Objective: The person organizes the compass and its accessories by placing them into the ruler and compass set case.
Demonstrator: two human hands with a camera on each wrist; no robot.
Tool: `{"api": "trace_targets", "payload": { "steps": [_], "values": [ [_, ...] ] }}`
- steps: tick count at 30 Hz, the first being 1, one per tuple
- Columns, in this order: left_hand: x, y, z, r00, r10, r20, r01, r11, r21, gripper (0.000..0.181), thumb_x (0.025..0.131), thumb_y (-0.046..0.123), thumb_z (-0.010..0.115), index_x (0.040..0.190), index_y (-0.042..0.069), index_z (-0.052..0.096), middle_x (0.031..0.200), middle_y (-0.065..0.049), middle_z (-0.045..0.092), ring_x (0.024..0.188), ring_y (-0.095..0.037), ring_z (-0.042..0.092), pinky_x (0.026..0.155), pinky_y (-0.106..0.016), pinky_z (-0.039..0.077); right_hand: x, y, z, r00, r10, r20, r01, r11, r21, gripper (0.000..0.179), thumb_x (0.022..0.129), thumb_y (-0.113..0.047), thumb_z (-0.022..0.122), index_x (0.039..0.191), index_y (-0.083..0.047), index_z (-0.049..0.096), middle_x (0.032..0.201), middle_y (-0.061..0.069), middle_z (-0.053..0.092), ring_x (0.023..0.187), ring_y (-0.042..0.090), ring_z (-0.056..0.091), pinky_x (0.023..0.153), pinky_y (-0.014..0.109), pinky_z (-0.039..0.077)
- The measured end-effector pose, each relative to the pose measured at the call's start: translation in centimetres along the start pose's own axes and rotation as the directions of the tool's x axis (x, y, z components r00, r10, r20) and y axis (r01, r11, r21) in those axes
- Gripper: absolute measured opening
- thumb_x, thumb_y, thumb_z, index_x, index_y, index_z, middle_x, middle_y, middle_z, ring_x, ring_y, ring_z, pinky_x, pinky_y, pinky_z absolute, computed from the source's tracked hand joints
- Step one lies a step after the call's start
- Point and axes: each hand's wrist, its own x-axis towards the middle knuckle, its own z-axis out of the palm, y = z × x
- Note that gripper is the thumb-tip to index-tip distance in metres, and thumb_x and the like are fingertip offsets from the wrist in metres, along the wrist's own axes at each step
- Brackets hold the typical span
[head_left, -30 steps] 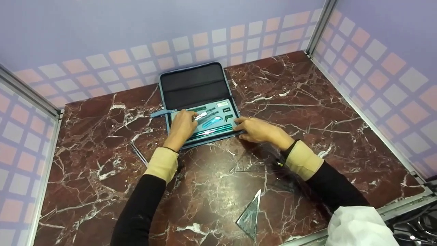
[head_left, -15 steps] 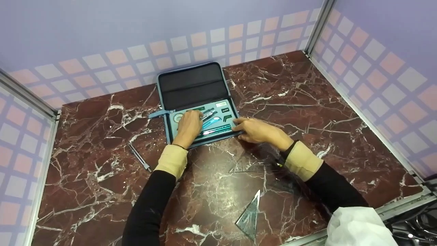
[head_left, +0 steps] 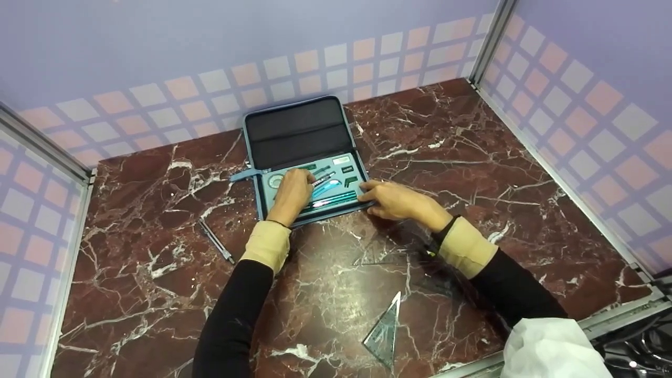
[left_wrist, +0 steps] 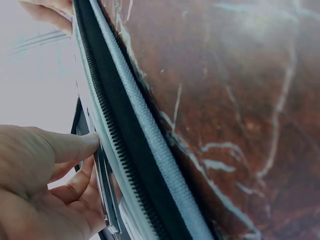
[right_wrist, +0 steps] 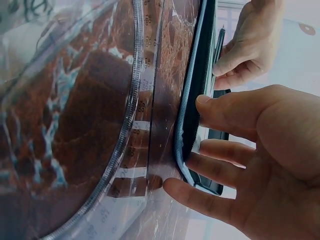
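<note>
A blue zippered case [head_left: 299, 131] lies unfolded at the back of the table, with drawing tools set in its pale tray. Over the tray's left part, my left hand [head_left: 293, 193] pinches a slim silver compass [left_wrist: 106, 195] between thumb and fingers. Its far end points right, above the tray. At the case's front right corner rests my right hand [head_left: 396, 200]; its thumb touches the zipper rim [right_wrist: 192, 107] and its fingers extend along the side. A light-blue cutter [head_left: 331, 185] and teal pencils [head_left: 338, 199] lie in the tray beside the left hand.
Another slim metal instrument [head_left: 216, 241] lies on the marble table left of the case. A clear set square [head_left: 383, 333] lies near the front, with another transparent set square [head_left: 375, 257] behind it. A patterned wall [head_left: 283, 68] stands close behind the case.
My left hand has moved slightly right over the tray with the silver compass, which now lies lower and flatter. The round white item at the tray's left has come into view. The right hand has stayed.
</note>
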Motion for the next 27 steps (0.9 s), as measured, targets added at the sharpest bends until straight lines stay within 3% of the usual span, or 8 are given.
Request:
{"api": "trace_targets", "payload": {
  "steps": [6, 12, 16, 22, 27],
  "values": [
    [-0.2, 0.0, -0.1, 1.000, -0.008, 0.008, 0.008, 1.000, -0.016, 0.031, 0.093, -0.014, 0.051, 0.108, -0.004, 0.075, 0.115, -0.022, 0.069, 0.111, -0.035, 0.064, 0.093, -0.045, 0.053, -0.1, -0.1, 0.0, 1.000, 0.009, -0.004, -0.009, 1.000, 0.003, 0.044, 0.094, -0.008, 0.071, 0.136, 0.001, 0.065, 0.153, 0.027, 0.047, 0.137, 0.047, 0.048, 0.114, 0.055, 0.037],
    [-0.5, -0.6, -0.7, 1.000, 0.004, -0.022, -0.004, 1.000, -0.018, 0.039, 0.095, -0.012, 0.043, 0.118, -0.004, 0.074, 0.120, -0.024, 0.068, 0.115, -0.039, 0.063, 0.094, -0.048, 0.054, -0.1, 0.0, 0.0, 1.000, -0.018, -0.015, 0.018, 1.000, -0.003, 0.042, 0.094, -0.007, 0.070, 0.135, 0.002, 0.066, 0.151, 0.028, 0.048, 0.136, 0.047, 0.049, 0.113, 0.054, 0.039],
    [-0.6, -1.6, -2.1, 0.998, -0.018, -0.065, 0.018, 1.000, -0.005, 0.038, 0.094, -0.007, 0.046, 0.119, -0.001, 0.075, 0.118, -0.021, 0.072, 0.108, -0.038, 0.067, 0.091, -0.049, 0.054, -0.1, 0.1, 0.0, 0.999, -0.030, -0.021, 0.030, 1.000, -0.005, 0.042, 0.093, -0.007, 0.071, 0.134, 0.003, 0.066, 0.150, 0.028, 0.048, 0.135, 0.047, 0.049, 0.112, 0.054, 0.040],
    [-1.6, -3.5, -4.7, 0.990, -0.107, -0.096, 0.108, 0.994, 0.006, 0.029, 0.100, 0.007, 0.055, 0.118, 0.005, 0.076, 0.114, -0.015, 0.074, 0.098, -0.036, 0.069, 0.084, -0.052, 0.054, 0.0, -0.1, -0.1, 1.000, -0.019, -0.016, 0.019, 1.000, -0.013, 0.042, 0.093, -0.007, 0.070, 0.134, 0.002, 0.066, 0.151, 0.028, 0.048, 0.134, 0.048, 0.050, 0.113, 0.054, 0.039],
    [-2.7, -5.4, -5.7, 0.983, -0.134, -0.123, 0.139, 0.990, 0.031, 0.024, 0.097, 0.014, 0.060, 0.112, 0.007, 0.078, 0.111, -0.014, 0.075, 0.099, -0.036, 0.069, 0.084, -0.055, 0.053, 0.0, 0.0, 0.0, 1.000, -0.018, -0.016, 0.018, 1.000, -0.010, 0.043, 0.093, -0.007, 0.070, 0.134, 0.003, 0.066, 0.150, 0.028, 0.048, 0.134, 0.048, 0.050, 0.113, 0.055, 0.039]
  ]
}}
